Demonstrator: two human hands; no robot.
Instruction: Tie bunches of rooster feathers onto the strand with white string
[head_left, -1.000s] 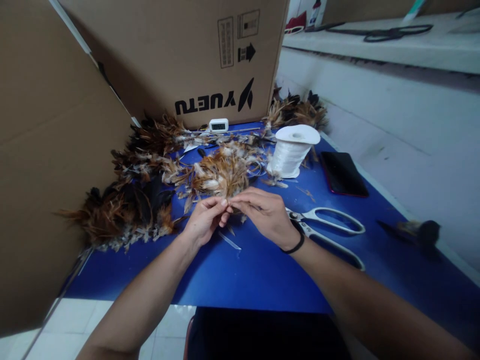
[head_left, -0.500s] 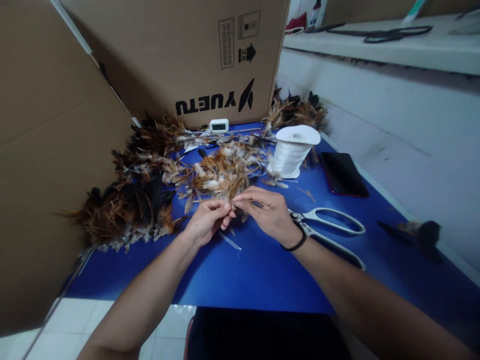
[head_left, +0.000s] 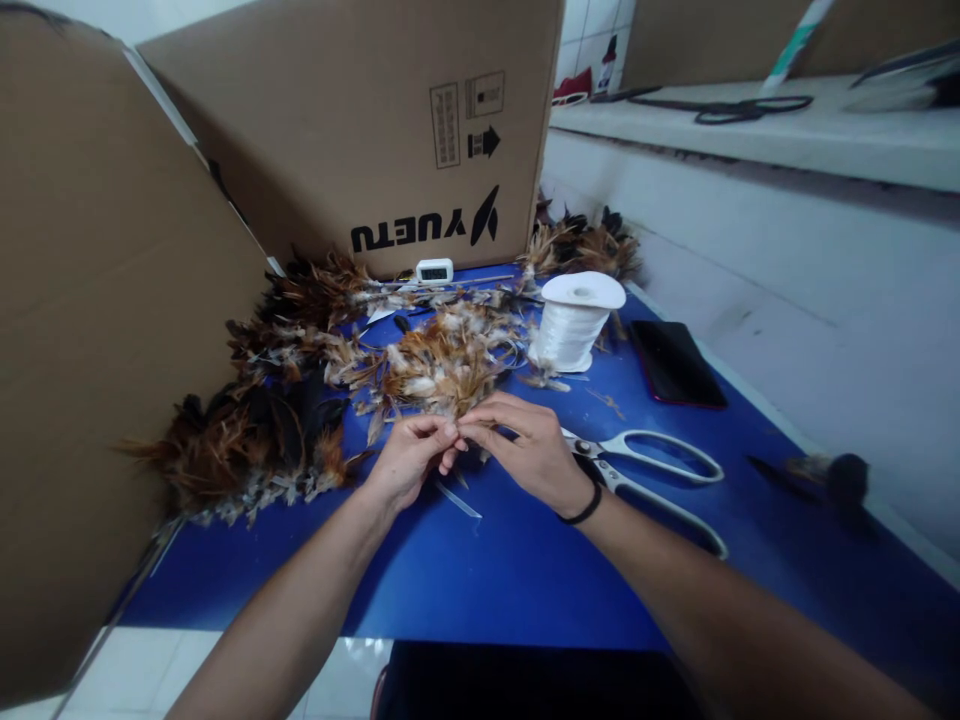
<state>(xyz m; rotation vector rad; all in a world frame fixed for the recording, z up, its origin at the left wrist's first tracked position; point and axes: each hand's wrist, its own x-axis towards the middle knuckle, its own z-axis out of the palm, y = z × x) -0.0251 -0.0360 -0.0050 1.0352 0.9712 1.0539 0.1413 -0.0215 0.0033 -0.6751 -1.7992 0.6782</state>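
My left hand and my right hand meet fingertip to fingertip at the middle of the blue table. Both are closed in a pinch on the base of small tan feathers that fan out just beyond the fingers. Exactly how many feathers each hand grips is hidden. Past the fingers lies a loose pile of brown and white feathers. A thin clear strip rests on the table below my left hand. White-handled scissors lie beside my right wrist, partly behind it.
A white spool of ribbon stands behind my right hand, with a dark phone to its right. Dark feather bundles line the left side. A cardboard box and a small digital clock are at the back.
The view has tilted up slightly, so everything sits a little lower in the picture. My hands keep nearly the same pinch, fingertips together.
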